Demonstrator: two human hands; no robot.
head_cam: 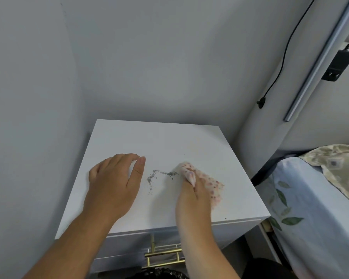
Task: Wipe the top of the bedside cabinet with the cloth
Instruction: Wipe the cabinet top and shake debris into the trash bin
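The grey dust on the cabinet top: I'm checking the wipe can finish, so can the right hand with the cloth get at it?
Probably yes. The right hand presses the cloth against the dust trail; the left hand rests beside it, not on it.

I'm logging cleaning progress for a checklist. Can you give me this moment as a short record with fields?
surface: white bedside cabinet top
dirt: grey crumbs near the middle, not yet cleared
cloth: spotted cloth, pressed on the top right of the crumbs
right hand: right hand grips the cloth
left hand: left hand rests palm down on the top, holding nothing
beside: bed to the right
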